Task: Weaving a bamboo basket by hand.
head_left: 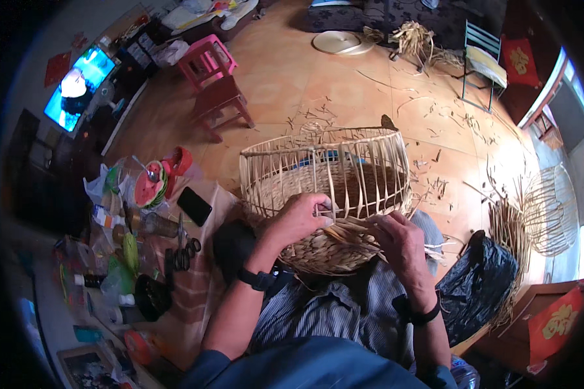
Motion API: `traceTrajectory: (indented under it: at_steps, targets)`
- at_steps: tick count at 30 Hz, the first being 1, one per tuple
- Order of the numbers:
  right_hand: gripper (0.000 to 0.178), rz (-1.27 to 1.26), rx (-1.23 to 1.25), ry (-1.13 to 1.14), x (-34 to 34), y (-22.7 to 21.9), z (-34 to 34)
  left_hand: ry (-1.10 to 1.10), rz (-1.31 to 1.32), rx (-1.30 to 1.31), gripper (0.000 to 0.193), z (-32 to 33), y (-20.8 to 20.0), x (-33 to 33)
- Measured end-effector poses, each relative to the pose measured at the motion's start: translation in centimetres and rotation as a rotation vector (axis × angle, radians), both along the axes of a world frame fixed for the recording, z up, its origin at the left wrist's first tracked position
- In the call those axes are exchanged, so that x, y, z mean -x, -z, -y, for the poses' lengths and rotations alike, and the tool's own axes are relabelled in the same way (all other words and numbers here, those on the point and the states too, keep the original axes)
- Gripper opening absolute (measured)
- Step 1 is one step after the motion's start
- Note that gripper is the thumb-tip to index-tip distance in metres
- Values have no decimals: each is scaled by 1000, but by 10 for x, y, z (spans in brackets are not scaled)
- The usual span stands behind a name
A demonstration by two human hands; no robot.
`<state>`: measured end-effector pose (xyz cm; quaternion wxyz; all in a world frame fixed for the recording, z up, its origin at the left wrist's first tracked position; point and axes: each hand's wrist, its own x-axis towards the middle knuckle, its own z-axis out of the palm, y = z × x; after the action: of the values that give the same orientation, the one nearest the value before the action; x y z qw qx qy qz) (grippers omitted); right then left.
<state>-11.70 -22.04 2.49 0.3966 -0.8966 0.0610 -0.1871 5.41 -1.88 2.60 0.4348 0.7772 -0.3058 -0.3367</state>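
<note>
Pinching pale strands [350, 231] at its near side, the left hand [297, 217] and right hand [401, 245] hold a basket [324, 254] seemingly woven low down, upper ribs [314, 170] left unfilled.

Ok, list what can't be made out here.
In the head view:
Left hand: exact grip, hidden by its curled fingers.
Right hand: palm, hidden behind its back.
Basket: underside, hidden by its weave.
Black bag: any contents, hidden by plastic.
Blue shirt: cut off by lower edge.

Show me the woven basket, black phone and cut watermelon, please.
Woven basket [326, 253], head view: on its lower wall.
Black phone [194, 206], head view: middle of its face.
Cut watermelon [148, 192], head view: on its red flesh.
</note>
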Motion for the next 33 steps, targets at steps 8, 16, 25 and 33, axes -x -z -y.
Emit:
traceTrajectory:
  at_steps: [8,16,25,33]
  targets:
    - [10,20,238,37,-29,1,-27,-127,315,-44,19,6,23,8]
    - [11,-36,199,38,-33,5,-36,-114,450,8,29,2,14,12]
    - [20,123,243,-95,-31,18,-27,196,255,-123,31,0,0,-19]
    - [30,73,320,-135,-27,18,-18,212,211,-209,23,8,2,-25]
